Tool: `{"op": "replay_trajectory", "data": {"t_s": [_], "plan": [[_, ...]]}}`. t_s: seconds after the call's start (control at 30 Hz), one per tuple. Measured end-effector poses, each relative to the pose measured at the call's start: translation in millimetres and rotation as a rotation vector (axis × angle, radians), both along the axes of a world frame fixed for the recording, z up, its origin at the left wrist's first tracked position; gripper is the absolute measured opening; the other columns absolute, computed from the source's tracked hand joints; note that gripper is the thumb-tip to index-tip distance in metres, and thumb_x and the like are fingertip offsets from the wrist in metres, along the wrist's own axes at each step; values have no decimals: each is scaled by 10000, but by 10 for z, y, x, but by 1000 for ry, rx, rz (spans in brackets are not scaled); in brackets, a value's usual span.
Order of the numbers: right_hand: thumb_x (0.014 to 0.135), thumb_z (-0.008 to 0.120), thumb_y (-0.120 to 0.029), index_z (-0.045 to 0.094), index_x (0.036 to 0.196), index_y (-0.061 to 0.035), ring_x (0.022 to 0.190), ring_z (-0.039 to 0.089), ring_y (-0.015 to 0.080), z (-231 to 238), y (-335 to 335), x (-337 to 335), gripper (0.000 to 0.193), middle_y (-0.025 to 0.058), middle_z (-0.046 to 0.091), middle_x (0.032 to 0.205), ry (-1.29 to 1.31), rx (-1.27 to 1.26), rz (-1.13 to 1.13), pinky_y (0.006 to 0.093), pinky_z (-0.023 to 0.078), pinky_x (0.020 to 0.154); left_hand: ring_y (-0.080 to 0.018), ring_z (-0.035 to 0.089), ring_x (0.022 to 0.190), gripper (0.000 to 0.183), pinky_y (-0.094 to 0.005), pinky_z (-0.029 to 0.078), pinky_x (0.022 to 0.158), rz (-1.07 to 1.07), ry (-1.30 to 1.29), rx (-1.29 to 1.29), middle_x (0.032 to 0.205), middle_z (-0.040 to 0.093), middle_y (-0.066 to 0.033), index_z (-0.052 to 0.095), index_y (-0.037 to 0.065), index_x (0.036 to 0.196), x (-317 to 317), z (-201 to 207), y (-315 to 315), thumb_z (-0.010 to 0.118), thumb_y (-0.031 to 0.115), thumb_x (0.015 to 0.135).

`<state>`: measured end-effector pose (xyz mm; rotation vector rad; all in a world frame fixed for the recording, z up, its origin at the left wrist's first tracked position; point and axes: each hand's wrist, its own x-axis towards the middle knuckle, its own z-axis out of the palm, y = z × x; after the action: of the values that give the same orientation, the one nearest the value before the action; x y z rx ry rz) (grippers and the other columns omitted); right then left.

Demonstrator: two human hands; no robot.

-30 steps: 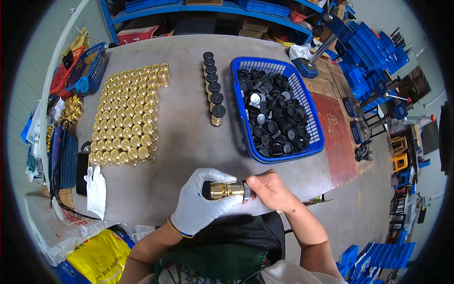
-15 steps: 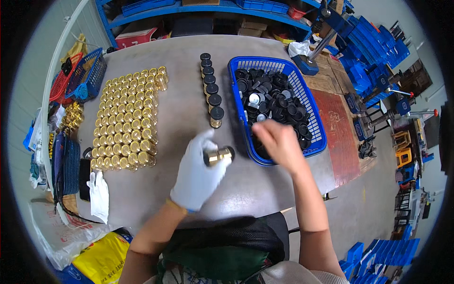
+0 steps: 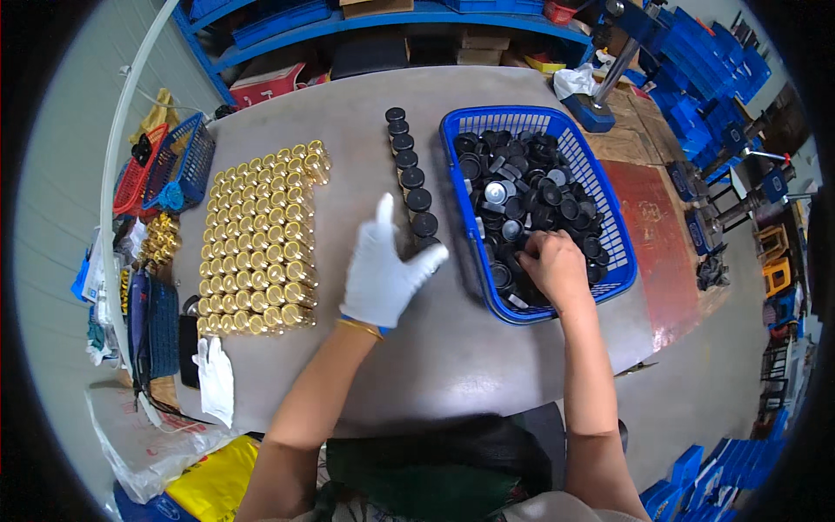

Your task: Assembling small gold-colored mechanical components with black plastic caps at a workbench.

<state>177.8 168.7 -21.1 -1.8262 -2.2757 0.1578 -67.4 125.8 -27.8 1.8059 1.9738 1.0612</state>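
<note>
My left hand [image 3: 381, 277], in a white glove, is open with thumb and forefinger spread, just left of the near end of a row of black-capped brass fittings [image 3: 418, 200]. The nearest black cap of that row is partly behind the thumb. My bare right hand [image 3: 561, 268] reaches into a blue plastic basket [image 3: 623, 252]. Its fingers are bent together among loose black caps [image 3: 522, 178]; their tips are partly hidden, so I cannot see what they grip. Left of the row, a block of gold-coloured brass fittings [image 3: 261, 235] stands in close lines.
A white glove [image 3: 215, 379] and a dark phone [image 3: 189, 350] lie at the table's left edge, near blue and red baskets [image 3: 178, 161]. Beyond the blue basket stands a blue-based press [image 3: 593, 111]. Blue shelving [image 3: 417, 15] runs behind the grey table [image 3: 348, 96].
The black-capped brass fitting has left my left hand, and the row is longer at its near end. My left hand has opened; my right hand has lowered into the caps.
</note>
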Motion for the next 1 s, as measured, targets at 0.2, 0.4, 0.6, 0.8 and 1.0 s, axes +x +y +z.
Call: {"op": "replay_trajectory", "data": {"t_s": [0.2, 0.4, 0.6, 0.8, 1.0], "plan": [[734, 679, -167, 614, 815, -17, 819, 609, 338, 126, 45, -218, 182, 146, 604, 787, 355, 135, 11, 417, 502, 748, -374, 349, 1313, 834, -515, 347, 1028, 330, 712, -79, 1415, 366, -224, 343, 77, 1399, -1187, 49, 923, 686, 485, 757], [733, 708, -164, 586, 929, -2, 846, 640, 363, 92, 60, -149, 282, 198, 646, 906, 512, 162, -48, 420, 504, 778, -292, 252, 1392, 850, -577, 263, 1063, 215, 887, -319, 1494, 303, -91, 301, 146, 1437, -1357, -25, 1073, 691, 478, 759], [751, 771, -214, 543, 1090, -9, 844, 671, 333, 169, 44, -233, 457, 215, 666, 890, 644, 275, 98, 367, 524, 723, -297, 490, 1223, 503, -493, 366, 1007, -12, 1147, 53, 1220, 588, -131, 544, 129, 1227, -1688, -184, 1018, 682, 354, 799], [747, 767, -168, 544, 1110, -44, 652, 536, 143, 355, -627, -380, 443, 66, 589, 757, 825, -214, 270, 283, 463, 602, -195, 661, 659, 396, -291, 493, 582, -132, -454, -262, 795, 674, -126, 544, 18, 1052, -742, 446, -9, 548, 394, 929], [701, 777, -121, 595, 1119, -29, 737, 608, 186, 520, -985, -495, 465, 97, 645, 923, 725, -315, 499, 302, 516, 693, -200, 644, 557, 237, -289, 479, 410, -265, -1404, -589, 845, 653, -136, 466, 73, 1034, -104, 457, -1008, 512, 295, 965]]}}
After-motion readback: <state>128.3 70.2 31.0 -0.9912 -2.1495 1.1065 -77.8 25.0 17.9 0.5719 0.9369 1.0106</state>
